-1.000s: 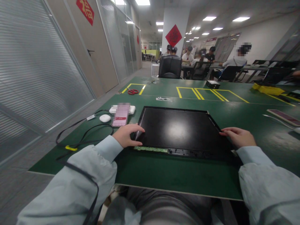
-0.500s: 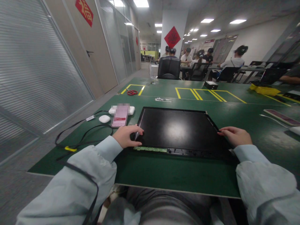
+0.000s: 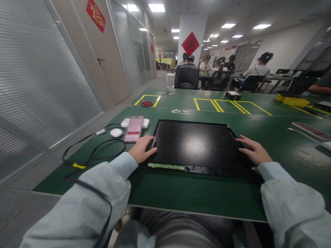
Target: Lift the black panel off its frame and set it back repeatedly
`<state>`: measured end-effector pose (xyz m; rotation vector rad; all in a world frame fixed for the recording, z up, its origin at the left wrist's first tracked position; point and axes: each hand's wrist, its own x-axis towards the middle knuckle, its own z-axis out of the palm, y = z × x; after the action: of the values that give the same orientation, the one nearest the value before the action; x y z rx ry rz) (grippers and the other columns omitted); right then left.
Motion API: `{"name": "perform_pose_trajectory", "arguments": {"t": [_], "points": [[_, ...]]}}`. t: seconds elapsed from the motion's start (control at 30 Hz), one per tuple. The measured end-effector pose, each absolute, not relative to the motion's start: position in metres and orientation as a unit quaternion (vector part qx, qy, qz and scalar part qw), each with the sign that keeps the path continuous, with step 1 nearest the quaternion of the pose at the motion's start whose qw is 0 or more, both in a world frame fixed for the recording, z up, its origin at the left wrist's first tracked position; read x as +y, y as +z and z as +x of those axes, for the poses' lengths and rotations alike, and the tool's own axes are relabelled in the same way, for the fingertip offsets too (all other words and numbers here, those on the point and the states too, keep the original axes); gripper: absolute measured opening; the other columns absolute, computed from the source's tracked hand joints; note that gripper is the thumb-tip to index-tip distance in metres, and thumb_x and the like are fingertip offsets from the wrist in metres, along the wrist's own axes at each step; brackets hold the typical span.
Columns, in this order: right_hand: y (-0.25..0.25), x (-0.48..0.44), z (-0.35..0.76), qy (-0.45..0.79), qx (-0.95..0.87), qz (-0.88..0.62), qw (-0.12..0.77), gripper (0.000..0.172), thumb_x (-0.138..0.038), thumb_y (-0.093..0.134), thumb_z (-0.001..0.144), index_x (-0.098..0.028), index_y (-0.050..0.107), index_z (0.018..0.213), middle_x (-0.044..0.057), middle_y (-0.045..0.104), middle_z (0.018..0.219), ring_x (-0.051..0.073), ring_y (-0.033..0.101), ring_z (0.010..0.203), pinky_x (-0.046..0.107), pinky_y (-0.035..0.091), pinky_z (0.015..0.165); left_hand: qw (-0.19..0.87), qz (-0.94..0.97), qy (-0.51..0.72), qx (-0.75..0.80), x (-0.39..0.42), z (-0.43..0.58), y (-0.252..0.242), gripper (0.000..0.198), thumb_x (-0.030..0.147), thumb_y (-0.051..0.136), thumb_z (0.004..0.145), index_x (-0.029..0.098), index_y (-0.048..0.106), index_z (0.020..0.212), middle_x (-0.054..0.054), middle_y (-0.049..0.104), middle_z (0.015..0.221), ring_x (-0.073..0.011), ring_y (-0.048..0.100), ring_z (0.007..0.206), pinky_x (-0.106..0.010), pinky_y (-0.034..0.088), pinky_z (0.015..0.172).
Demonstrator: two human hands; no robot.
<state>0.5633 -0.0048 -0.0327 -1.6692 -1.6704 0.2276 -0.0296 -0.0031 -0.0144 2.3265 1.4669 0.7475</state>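
Note:
A black LCD screen panel (image 3: 186,141) lies flat on the green table, light glaring off its middle. Along its near edge runs a green circuit board strip (image 3: 165,166). My left hand (image 3: 141,148) rests at the panel's left edge, thumb and fingers apart, fingertips on the frame. At the right edge, my right hand (image 3: 254,150) touches the frame with fingers extended and thumb spread from them. Neither hand is closed around the panel.
Left of the panel are a pink phone (image 3: 133,132), a white earbud case (image 3: 116,132) and a black lanyard (image 3: 95,156). Red scissors (image 3: 147,103) and a small black box (image 3: 232,95) lie farther back. Another phone (image 3: 311,131) with a white cable is at right. People sit beyond.
My right hand has loosened from a pinch on the right edge; its fingers are spread now. The left hand has flattened slightly along the left edge. The panel stays in place.

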Motion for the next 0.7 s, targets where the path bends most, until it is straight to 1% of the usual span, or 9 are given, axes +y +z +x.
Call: {"name": "perform_pose_trajectory", "arguments": {"t": [0.07,0.1,0.2,0.3,0.4,0.5,0.6,0.7], "points": [[-0.036,-0.002,0.564,0.127,-0.661,-0.652,0.350,0.046,-0.049,0.075,0.072,-0.035,0.089,0.114,0.009,0.077,0.156,0.044,0.064,0.153,0.064,0.046,0.133,0.166,0.799,0.259,0.516,-0.002,-0.030,-0.015,0.063,0.052,0.070,0.098,0.019,0.070,0.152,-0.023,0.073,0.160,-0.0458,0.062,0.156,-0.065,0.046,0.133],[-0.037,-0.002,0.564,0.148,-0.657,-0.656,0.340,0.047,-0.049,0.076,0.072,-0.035,0.090,0.115,0.009,0.075,0.159,0.045,0.062,0.157,0.063,0.044,0.135,0.177,0.797,0.261,0.515,-0.001,-0.030,-0.016,0.065,0.051,0.068,0.099,0.018,0.070,0.155,-0.023,0.072,0.162,-0.0453,0.063,0.156,-0.063,0.045,0.134],[-0.038,-0.004,0.561,0.185,-0.643,-0.668,0.325,0.048,-0.050,0.076,0.072,-0.034,0.091,0.115,0.009,0.069,0.167,0.046,0.057,0.161,0.061,0.042,0.136,0.203,0.789,0.280,0.508,0.002,-0.031,-0.018,0.068,0.045,0.068,0.097,0.017,0.070,0.159,-0.021,0.073,0.162,-0.0430,0.065,0.155,-0.058,0.047,0.134],[-0.036,-0.006,0.558,0.196,-0.636,-0.672,0.324,0.048,-0.051,0.076,0.070,-0.034,0.092,0.112,0.009,0.068,0.169,0.047,0.056,0.162,0.060,0.042,0.137,0.221,0.776,0.307,0.504,0.003,-0.032,-0.020,0.067,0.035,0.072,0.089,0.020,0.074,0.154,-0.017,0.078,0.156,-0.0405,0.069,0.150,-0.057,0.049,0.133],[-0.036,-0.006,0.558,0.200,-0.638,-0.667,0.329,0.047,-0.052,0.076,0.069,-0.035,0.091,0.109,0.007,0.072,0.164,0.045,0.058,0.161,0.059,0.042,0.137,0.257,0.748,0.348,0.504,0.001,-0.028,-0.020,0.065,0.031,0.073,0.085,0.021,0.076,0.149,-0.015,0.079,0.154,-0.0396,0.068,0.151,-0.059,0.045,0.135],[-0.039,-0.004,0.560,0.194,-0.643,-0.662,0.333,0.046,-0.053,0.075,0.069,-0.036,0.091,0.109,0.005,0.074,0.161,0.043,0.059,0.160,0.059,0.043,0.136,0.351,0.692,0.408,0.481,-0.004,-0.020,-0.015,0.066,0.032,0.076,0.084,0.020,0.074,0.148,-0.016,0.079,0.155,-0.0401,0.067,0.153,-0.063,0.042,0.137],[-0.041,-0.003,0.562,0.184,-0.650,-0.662,0.324,0.048,-0.054,0.074,0.072,-0.034,0.090,0.112,0.008,0.073,0.162,0.044,0.059,0.159,0.060,0.044,0.135,0.457,0.598,0.477,0.454,-0.010,-0.010,-0.006,0.071,0.032,0.084,0.079,0.018,0.069,0.147,-0.020,0.076,0.157,-0.0418,0.069,0.150,-0.064,0.050,0.131],[-0.042,-0.003,0.562,0.182,-0.651,-0.662,0.322,0.050,-0.054,0.073,0.073,-0.032,0.090,0.116,0.010,0.071,0.164,0.045,0.058,0.160,0.060,0.042,0.136,0.502,0.507,0.520,0.470,-0.014,-0.003,0.001,0.069,0.027,0.088,0.074,0.020,0.070,0.140,-0.020,0.072,0.162,-0.0426,0.072,0.147,-0.062,0.060,0.122]]}}
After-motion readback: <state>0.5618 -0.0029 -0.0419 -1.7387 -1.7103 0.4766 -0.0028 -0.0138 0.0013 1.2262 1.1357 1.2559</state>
